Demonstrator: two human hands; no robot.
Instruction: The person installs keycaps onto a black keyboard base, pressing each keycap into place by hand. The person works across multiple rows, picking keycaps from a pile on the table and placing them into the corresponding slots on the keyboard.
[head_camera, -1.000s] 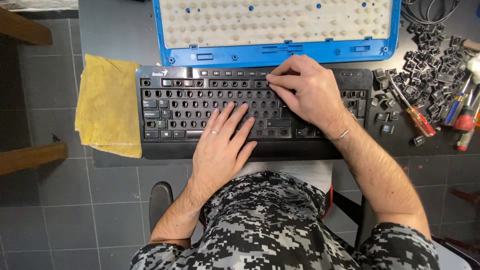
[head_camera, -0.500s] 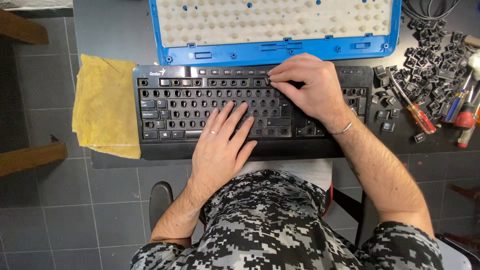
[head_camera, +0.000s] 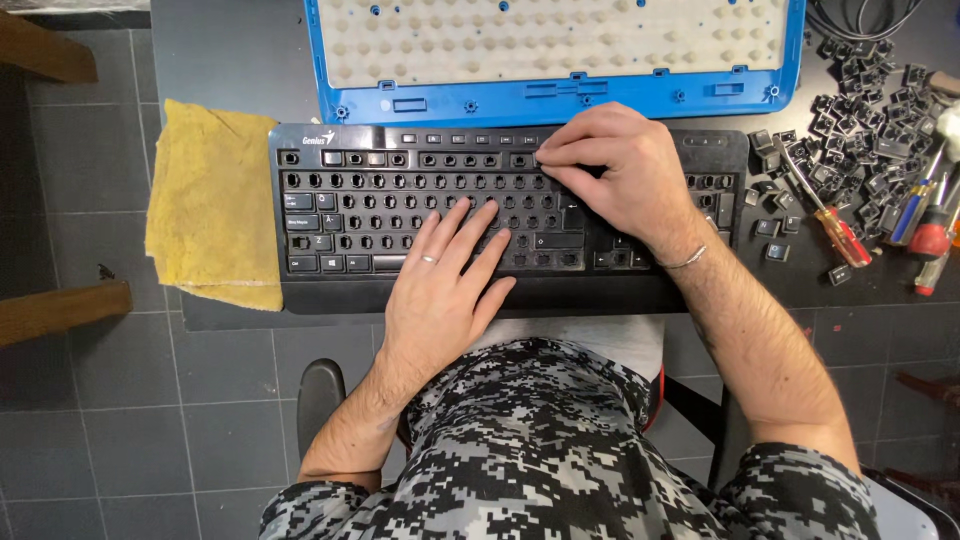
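A black keyboard lies on the dark table, most of its keycaps off and the round stems bare. My left hand rests flat on its lower middle rows, fingers spread, a ring on one finger, holding nothing. My right hand is curled over the upper right part. Its fingertips are bunched on a small black keycap in the top rows. A thin bracelet is on that wrist.
A blue keyboard shell with a whitish dotted membrane lies just behind the keyboard. A yellow cloth lies at its left. At the right are several loose black keycaps, screwdrivers and other tools. Grey tiled floor lies below.
Both hands stay where they were on the keyboard. Only the view has shifted slightly.
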